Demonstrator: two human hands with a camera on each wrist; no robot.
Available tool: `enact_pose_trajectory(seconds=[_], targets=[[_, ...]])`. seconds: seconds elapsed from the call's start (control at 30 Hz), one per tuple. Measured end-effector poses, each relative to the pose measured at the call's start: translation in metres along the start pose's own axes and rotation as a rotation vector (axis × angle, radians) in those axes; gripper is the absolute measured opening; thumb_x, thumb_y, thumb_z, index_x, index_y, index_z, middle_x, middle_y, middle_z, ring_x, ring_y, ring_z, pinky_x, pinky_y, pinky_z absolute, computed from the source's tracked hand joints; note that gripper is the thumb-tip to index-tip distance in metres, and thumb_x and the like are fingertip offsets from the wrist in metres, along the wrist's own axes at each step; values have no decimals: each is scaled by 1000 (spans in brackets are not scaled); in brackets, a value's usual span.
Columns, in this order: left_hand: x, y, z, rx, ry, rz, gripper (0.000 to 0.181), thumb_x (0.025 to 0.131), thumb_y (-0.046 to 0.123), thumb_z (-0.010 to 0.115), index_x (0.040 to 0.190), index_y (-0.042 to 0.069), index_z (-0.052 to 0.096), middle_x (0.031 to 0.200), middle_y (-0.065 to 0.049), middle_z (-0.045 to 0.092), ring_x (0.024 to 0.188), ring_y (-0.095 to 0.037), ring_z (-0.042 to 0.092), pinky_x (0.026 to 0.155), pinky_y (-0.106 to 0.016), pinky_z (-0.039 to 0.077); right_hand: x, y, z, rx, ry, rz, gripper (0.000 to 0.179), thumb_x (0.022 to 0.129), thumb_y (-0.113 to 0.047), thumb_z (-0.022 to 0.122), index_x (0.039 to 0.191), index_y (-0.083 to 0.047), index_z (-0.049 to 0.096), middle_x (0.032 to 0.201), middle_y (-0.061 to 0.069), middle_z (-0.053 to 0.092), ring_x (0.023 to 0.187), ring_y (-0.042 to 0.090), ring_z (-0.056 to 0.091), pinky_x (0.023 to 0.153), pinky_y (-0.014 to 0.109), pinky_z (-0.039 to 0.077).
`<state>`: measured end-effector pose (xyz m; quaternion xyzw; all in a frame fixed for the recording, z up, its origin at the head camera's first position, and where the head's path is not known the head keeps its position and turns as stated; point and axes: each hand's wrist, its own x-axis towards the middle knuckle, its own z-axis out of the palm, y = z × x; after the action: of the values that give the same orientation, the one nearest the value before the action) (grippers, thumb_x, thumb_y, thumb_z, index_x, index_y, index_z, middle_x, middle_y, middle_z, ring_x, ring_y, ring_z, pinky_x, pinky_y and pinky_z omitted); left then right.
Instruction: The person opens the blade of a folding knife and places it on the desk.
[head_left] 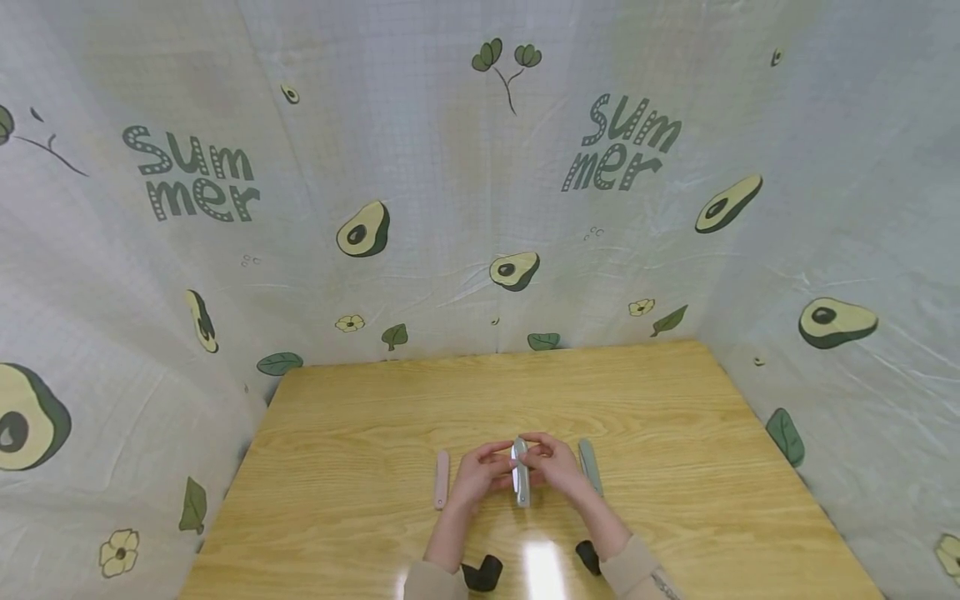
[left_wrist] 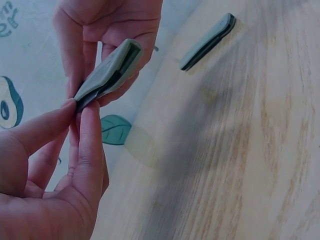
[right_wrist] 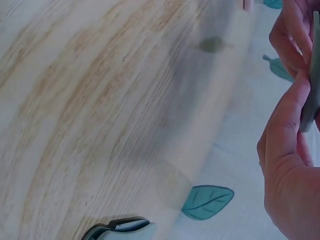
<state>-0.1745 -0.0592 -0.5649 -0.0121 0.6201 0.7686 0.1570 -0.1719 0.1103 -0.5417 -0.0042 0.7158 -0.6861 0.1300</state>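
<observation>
A grey-green folding knife [head_left: 522, 487] is held up over the table between both hands, its long side pointing away from the body. My left hand [head_left: 476, 477] pinches its left edge with thumb and fingertips, where a bright strip like a blade shows along the handle. From the other side my right hand [head_left: 557, 465] grips the handle, thumb on top. Up close in the left wrist view, the knife [left_wrist: 111, 70] shows a dark slot along its handle. On the table, a pink folding knife [head_left: 442, 479] lies left of the hands and a green folding knife [head_left: 590, 467] lies right.
The light wooden table [head_left: 360, 417] runs to a pale curtain [head_left: 450, 167] printed with avocados and leaves, which hangs behind it and along both sides. Black devices sit at the left wrist [head_left: 483, 573] and right wrist [head_left: 587, 557].
</observation>
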Motion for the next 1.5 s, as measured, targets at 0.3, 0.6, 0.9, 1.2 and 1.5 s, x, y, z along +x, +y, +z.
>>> enact_pose_trajectory(seconds=[0.3,0.6,0.9,1.2,1.5], targets=[[2,0,0,-23,-7,5,42,89,-2,65,129,-11,55,86,-1,67,75,-12,67,79,-39,60,-1,-7,-2,-15,13,2,43,93,-5,64,131,10,51,90,7,62,74,18,63,72,52,58],[0,2,0,-37,-24,9,43,89,-3,64,130,-11,54,87,-2,65,75,-12,67,77,-34,61,-4,-7,-2,3,12,0,45,93,-9,65,132,9,51,94,9,62,76,17,64,73,50,58],[-3,5,1,7,8,14,44,89,0,67,132,-7,55,92,-6,64,78,-13,66,81,-39,60,-4,-4,-4,5,47,-13,44,92,-8,65,131,8,52,92,10,63,80,20,66,73,49,59],[-5,5,4,59,35,34,43,89,3,67,130,-6,57,92,-5,62,79,-12,62,83,-44,59,-5,-4,-3,14,61,4,46,92,-9,66,132,8,51,92,9,61,81,21,66,75,49,58],[-6,5,6,60,66,48,44,89,1,65,131,-9,54,91,-5,58,80,-13,59,82,-42,58,-3,0,-4,25,86,0,45,92,-6,64,134,6,51,93,9,58,82,20,66,74,50,59]])
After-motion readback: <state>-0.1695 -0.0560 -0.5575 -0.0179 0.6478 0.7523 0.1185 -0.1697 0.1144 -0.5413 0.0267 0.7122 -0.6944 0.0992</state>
